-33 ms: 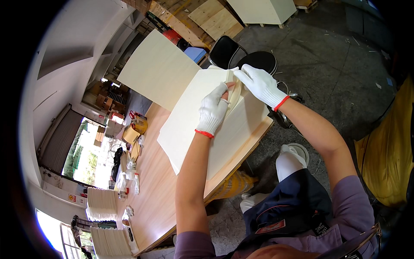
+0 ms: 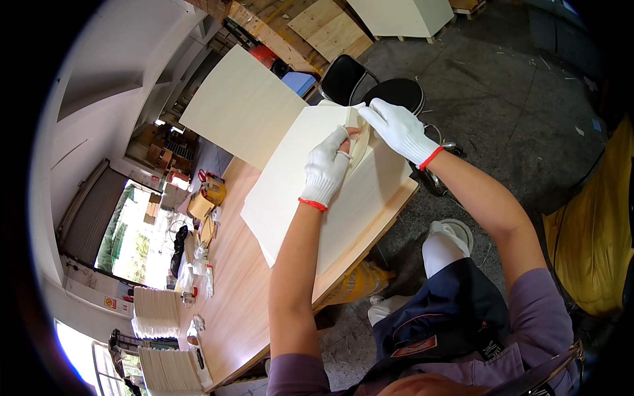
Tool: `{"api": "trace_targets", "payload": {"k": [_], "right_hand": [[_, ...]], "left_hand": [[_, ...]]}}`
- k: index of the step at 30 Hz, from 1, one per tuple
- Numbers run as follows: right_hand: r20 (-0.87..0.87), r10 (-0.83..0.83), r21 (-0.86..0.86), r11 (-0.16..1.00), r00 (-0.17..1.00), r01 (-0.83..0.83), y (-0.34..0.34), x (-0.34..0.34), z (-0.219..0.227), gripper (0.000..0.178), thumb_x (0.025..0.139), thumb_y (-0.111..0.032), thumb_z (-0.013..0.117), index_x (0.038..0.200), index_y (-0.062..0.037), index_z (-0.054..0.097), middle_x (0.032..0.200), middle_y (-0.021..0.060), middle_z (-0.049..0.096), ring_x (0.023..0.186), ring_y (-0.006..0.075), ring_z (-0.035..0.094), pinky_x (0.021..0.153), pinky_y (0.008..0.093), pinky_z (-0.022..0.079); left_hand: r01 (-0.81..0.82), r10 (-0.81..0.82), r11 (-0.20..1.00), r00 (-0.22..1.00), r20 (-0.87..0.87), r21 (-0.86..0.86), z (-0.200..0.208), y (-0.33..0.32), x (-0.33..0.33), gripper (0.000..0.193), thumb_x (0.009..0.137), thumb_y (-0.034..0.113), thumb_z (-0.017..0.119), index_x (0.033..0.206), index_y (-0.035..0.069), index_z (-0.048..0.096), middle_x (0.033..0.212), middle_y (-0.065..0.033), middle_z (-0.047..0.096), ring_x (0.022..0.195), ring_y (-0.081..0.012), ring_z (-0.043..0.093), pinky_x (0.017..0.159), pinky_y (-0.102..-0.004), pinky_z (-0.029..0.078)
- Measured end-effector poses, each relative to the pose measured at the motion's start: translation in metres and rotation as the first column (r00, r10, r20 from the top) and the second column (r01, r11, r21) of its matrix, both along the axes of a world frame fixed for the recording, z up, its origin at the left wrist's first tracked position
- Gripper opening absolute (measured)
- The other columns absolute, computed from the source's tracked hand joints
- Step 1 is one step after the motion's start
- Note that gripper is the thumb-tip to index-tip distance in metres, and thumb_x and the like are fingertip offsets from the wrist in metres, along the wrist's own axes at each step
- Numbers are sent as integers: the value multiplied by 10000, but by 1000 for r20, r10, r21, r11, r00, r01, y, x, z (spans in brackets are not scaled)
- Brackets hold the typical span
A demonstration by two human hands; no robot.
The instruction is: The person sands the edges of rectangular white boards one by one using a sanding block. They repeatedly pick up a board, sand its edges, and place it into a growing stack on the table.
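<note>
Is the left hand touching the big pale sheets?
Touching. The head view shows the left hand lying on the pale sheets, its bare fingers at their edge.

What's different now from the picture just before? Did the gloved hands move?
Nothing visibly changed. The left hand is still on the pale sheets, and the right hand is still by their far edge. The wooden table and the black chair stayed put too.
</note>
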State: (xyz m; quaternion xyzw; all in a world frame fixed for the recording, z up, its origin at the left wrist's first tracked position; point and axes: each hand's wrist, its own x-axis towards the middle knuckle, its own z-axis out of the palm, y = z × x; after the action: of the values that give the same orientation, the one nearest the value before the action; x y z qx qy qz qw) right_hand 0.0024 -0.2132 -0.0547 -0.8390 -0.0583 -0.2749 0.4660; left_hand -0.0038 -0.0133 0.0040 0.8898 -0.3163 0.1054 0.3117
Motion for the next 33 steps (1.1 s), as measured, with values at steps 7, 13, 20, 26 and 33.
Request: {"api": "trace_targets", "payload": {"k": [7,13,20,26,33], "right_hand": [[20,8,57,998,1000,-9,0,0,-4,428,1088,-476,496,1028,-64,595,869,199,665,864,444,651,720,508,480],[0,19,84,996,1000,-19,1,0,-3,467,1086,-506,491,1012,-59,601,841,192,658,838,430,654,728,496,484],[4,19,85,996,1000,-19,1,2,-5,493,1082,-533,476,1013,-62,602,843,188,664,840,421,659,735,493,484],[21,18,67,998,1000,-19,0,1,-3,467,1080,-518,478,1031,-74,611,852,207,687,848,430,677,710,533,498],[9,38,76,996,999,-39,0,-2,-2,420,1064,-476,532,1013,-65,598,817,191,660,805,409,654,706,509,482]], "left_hand": [[-91,100,994,983,-152,63,0,-5,-4,341,933,147,780,1258,86,698,764,22,491,704,-76,515,684,-284,486],[-85,90,993,994,-67,79,-2,-2,-1,332,941,153,779,1255,85,697,752,29,486,679,-74,493,654,-280,464],[-68,71,994,997,-28,91,-2,-1,-2,338,932,184,780,1251,107,700,768,15,521,693,-88,510,679,-285,469],[-51,53,993,998,-16,102,-2,-1,-1,367,956,177,736,1316,126,689,772,-20,539,705,-115,529,704,-291,481],[-90,80,990,993,88,105,-3,-1,-3,535,1015,167,604,1539,205,507,961,-177,697,841,-343,693,803,-434,546]]}}
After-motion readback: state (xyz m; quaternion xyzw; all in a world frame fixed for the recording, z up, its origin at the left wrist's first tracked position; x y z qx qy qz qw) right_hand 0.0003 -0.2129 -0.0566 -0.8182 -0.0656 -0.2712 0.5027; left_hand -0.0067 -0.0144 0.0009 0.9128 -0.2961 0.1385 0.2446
